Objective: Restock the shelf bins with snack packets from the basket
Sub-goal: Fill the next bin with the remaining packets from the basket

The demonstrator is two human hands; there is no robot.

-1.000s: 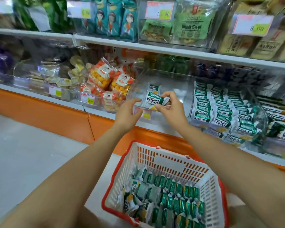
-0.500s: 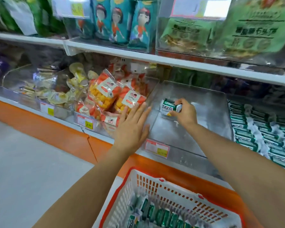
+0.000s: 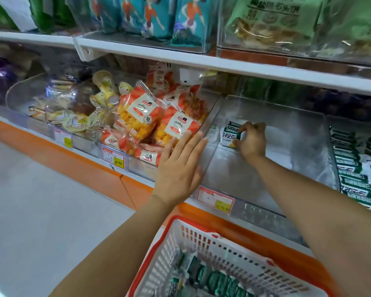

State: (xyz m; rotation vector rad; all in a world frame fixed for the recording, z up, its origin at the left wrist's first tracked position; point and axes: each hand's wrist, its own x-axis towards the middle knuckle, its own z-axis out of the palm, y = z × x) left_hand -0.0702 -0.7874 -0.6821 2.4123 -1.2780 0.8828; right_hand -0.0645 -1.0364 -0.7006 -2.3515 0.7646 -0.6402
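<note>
The white metal shelf [image 3: 223, 67] runs across the view in flat, straight-edged tiers, above an orange base panel [image 3: 90, 168] and a pale, smooth floor [image 3: 41, 211]. On the lower tier a clear, hard plastic bin [image 3: 287, 129] sits in the middle, its walls glossy and its floor sloping towards the front lip. Below it, at the bottom edge, is the basket [image 3: 201, 243]: white plastic lattice with rectangular slots and a rounded red rim, holding glossy green-and-white snack packets [image 3: 212, 279] packed on edge.

The bin to the right holds rows of the same green-and-white packets [image 3: 356, 168], overlapping like tiles. The bin to the left is heaped with crinkly clear bags of round orange puffs [image 3: 137, 116], each with an orange-and-cream label.

The left hand [image 3: 180, 166] is held flat, fingers straight and close together, over the front corner where the bag bin meets the clear bin; whether it touches the plastic I cannot tell. The right hand [image 3: 253, 140] reaches into the clear bin, fingers curled around a small rectangular green-and-white packet [image 3: 230, 133] held low near the bin's left wall.

A red-and-yellow price tag [image 3: 215, 199] is fixed to the bin's front lip.
</note>
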